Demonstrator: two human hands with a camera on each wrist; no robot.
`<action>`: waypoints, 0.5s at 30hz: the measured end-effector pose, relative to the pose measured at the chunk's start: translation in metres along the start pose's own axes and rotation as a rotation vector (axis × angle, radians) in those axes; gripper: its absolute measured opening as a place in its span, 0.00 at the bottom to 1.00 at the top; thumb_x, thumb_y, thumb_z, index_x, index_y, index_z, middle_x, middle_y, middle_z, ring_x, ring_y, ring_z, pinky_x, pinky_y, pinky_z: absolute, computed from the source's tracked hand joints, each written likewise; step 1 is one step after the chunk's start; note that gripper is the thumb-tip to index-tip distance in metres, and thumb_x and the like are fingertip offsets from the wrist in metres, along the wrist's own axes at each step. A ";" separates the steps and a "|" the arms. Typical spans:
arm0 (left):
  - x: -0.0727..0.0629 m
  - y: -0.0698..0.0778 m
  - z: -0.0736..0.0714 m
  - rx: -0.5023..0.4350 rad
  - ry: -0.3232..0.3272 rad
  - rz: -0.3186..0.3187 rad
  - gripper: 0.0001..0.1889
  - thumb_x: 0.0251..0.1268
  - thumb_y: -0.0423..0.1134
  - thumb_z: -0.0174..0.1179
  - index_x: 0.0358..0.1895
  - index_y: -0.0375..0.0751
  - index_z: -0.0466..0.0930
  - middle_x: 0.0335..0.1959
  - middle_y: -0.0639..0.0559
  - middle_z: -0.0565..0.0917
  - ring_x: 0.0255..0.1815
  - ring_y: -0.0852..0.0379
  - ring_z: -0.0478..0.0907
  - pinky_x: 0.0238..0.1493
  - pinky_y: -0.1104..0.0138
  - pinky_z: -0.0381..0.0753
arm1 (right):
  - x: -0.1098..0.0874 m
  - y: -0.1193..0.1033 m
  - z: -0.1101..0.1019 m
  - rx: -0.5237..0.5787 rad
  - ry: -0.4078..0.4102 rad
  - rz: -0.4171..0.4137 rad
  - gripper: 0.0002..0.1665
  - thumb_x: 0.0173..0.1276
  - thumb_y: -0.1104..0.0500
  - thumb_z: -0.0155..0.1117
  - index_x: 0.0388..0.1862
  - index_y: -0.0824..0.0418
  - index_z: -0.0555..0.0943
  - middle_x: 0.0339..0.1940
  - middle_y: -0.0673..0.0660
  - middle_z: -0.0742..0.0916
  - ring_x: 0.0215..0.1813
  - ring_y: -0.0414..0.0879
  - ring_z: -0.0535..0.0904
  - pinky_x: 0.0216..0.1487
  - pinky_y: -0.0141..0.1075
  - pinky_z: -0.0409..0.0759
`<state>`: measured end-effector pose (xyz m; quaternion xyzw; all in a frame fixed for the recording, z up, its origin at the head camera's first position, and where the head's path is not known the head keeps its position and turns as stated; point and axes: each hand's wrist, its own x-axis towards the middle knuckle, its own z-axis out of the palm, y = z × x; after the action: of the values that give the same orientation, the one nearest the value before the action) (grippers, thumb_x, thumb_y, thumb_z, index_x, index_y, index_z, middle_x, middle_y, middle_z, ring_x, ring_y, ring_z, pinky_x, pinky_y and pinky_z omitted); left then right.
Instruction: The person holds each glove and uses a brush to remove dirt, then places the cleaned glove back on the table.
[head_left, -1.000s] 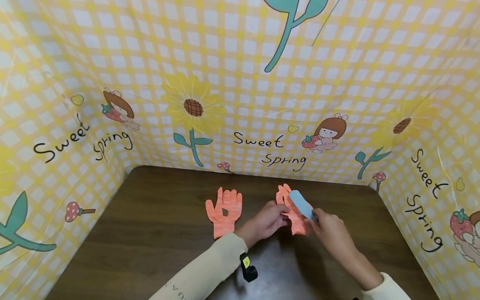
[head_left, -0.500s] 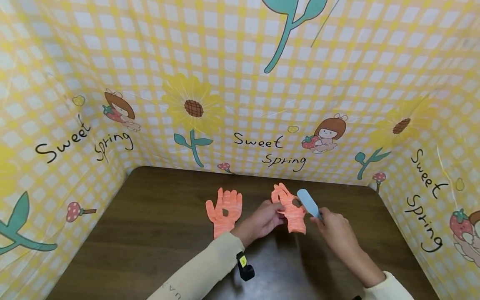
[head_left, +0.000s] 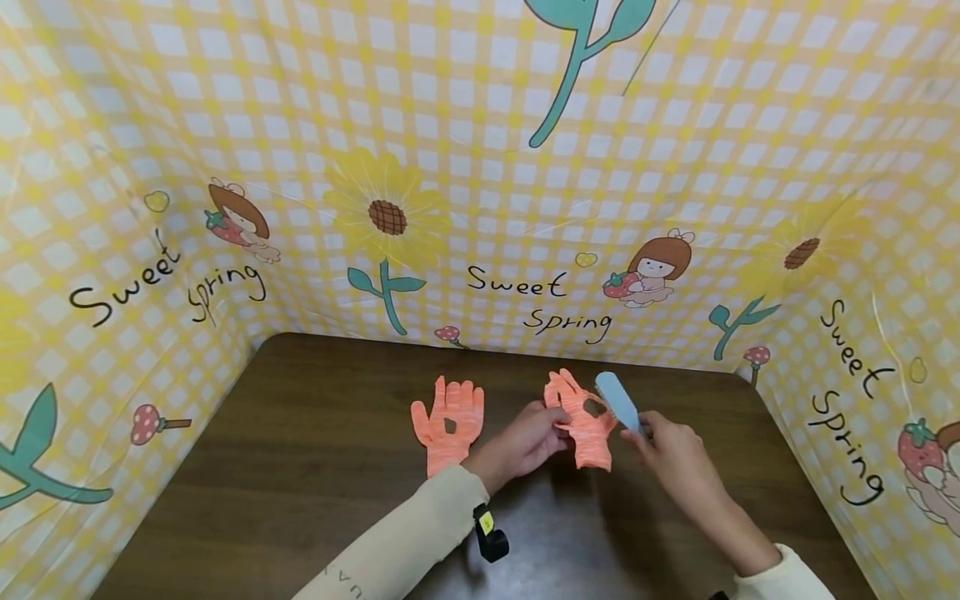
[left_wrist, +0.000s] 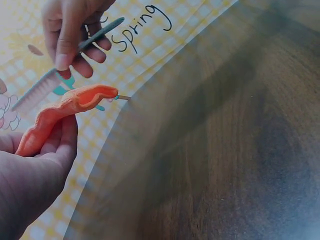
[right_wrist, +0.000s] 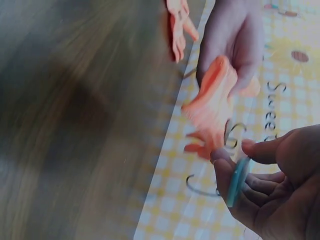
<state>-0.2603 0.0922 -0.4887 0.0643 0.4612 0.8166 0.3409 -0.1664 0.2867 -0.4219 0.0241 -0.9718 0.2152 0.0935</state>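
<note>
My left hand pinches an orange knit glove by its side edge and holds it up off the table. A dark spot shows on the glove's palm. In the left wrist view the glove is seen edge-on, its cuff gaping. My right hand grips a light blue brush by the handle, beside the glove's right edge. Pale bristles line the brush in the left wrist view. Whether bristles touch the glove I cannot tell. A second orange glove lies flat on the table to the left, also with a dark spot.
The dark wooden table reaches back to a yellow checked cloth printed with flowers and lettering, which hangs on the back and both sides. A black strap hangs from my left sleeve.
The brush has moved right, from across the glove's palm to beside its edge, uncovering the dark spot. The held glove has shifted slightly left. The glove on the table stays put.
</note>
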 end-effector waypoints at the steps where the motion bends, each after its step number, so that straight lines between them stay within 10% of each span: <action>1: 0.000 0.000 0.001 0.001 0.001 0.000 0.10 0.75 0.28 0.45 0.54 0.37 0.68 0.44 0.47 0.77 0.46 0.54 0.78 0.61 0.52 0.77 | 0.000 -0.003 0.001 0.004 -0.015 -0.004 0.16 0.72 0.57 0.67 0.47 0.71 0.82 0.23 0.52 0.85 0.22 0.39 0.76 0.20 0.31 0.69; 8: -0.001 0.002 0.003 0.014 -0.008 0.005 0.07 0.74 0.27 0.45 0.49 0.37 0.69 0.40 0.49 0.77 0.42 0.56 0.77 0.50 0.59 0.78 | -0.002 -0.014 0.009 -0.046 -0.013 -0.043 0.14 0.69 0.59 0.70 0.43 0.70 0.83 0.22 0.51 0.84 0.22 0.38 0.73 0.21 0.31 0.71; 15: -0.005 0.007 -0.001 -0.020 0.000 -0.016 0.20 0.76 0.27 0.44 0.67 0.31 0.64 0.58 0.42 0.78 0.55 0.52 0.78 0.70 0.48 0.74 | -0.003 -0.009 0.007 -0.059 -0.001 -0.015 0.14 0.70 0.60 0.69 0.43 0.72 0.82 0.21 0.52 0.82 0.21 0.41 0.73 0.20 0.32 0.70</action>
<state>-0.2597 0.0861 -0.4824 0.0569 0.4534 0.8185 0.3481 -0.1641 0.2753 -0.4246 0.0285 -0.9776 0.1857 0.0952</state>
